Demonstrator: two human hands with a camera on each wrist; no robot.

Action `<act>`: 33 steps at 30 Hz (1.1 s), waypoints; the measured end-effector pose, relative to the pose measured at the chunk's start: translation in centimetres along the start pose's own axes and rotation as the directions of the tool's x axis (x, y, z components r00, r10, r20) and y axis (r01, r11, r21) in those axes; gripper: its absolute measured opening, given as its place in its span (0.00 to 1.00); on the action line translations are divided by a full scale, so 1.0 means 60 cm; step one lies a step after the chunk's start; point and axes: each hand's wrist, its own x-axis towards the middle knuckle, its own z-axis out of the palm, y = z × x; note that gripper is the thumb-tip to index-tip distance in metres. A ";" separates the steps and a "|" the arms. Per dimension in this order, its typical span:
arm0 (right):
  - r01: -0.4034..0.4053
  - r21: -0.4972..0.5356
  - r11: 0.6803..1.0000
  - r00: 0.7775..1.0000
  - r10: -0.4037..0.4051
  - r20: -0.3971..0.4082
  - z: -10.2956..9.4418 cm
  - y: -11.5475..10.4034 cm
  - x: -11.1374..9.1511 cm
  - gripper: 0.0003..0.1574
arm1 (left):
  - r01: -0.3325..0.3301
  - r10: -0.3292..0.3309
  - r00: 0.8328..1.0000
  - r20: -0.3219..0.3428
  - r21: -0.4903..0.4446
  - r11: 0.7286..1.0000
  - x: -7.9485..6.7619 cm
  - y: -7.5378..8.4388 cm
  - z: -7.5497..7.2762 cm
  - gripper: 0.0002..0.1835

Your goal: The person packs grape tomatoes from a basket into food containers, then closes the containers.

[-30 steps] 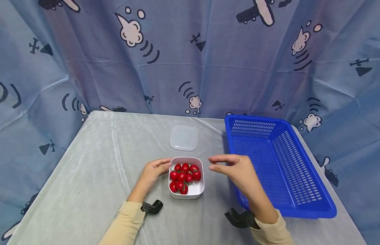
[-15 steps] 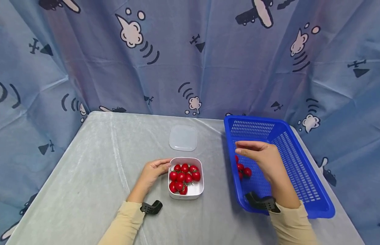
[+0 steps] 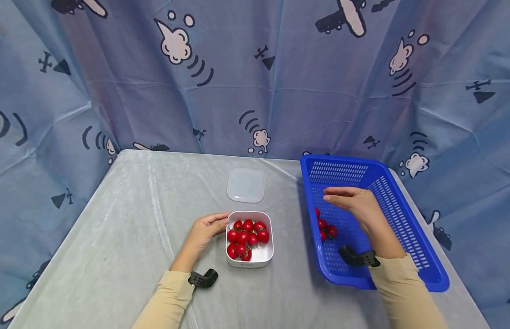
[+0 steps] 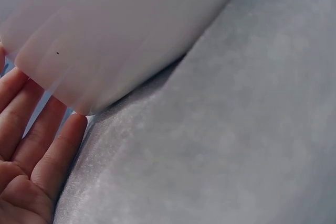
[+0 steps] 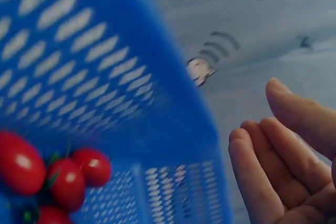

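Observation:
Several cherry tomatoes [image 3: 243, 237] lie in a square white container [image 3: 261, 252]. At the container's left side is my left hand [image 3: 203, 237]; the left wrist view shows its straight fingertips [image 4: 79, 121] against the wall. Over the blue basket [image 3: 372, 201] hovers my right hand [image 3: 358, 208], thumb apart from the fingers and nothing between them. Below it and to the left, more cherry tomatoes [image 3: 332, 231] rest on the basket floor along the left wall. The right wrist view shows these tomatoes [image 5: 67, 184] with green stems beside the relaxed right fingers [image 5: 254, 177].
A translucent square lid [image 3: 246, 185] lies on the table behind the container. The pale cloth-covered table [image 3: 115, 256] ends at a blue patterned curtain [image 3: 222, 82] at the back and sides.
My right hand has moved right, from beside the container to over the basket, uncovering the tomatoes there, then drifted slightly farther right. The left hand and the container stay in place.

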 end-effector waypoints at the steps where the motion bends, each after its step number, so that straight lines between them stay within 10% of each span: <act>1: -0.014 -0.016 1.000 1.000 0.014 0.007 -0.002 0.004 0.006 0.38 | 0.001 -0.001 1.000 0.002 0.002 1.000 0.000 0.000 0.000 0.21; 33: -0.203 0.059 0.977 0.947 0.181 0.264 0.014 0.112 0.102 0.34 | -0.008 0.008 1.000 -0.021 0.018 1.000 -0.001 -0.001 0.003 0.19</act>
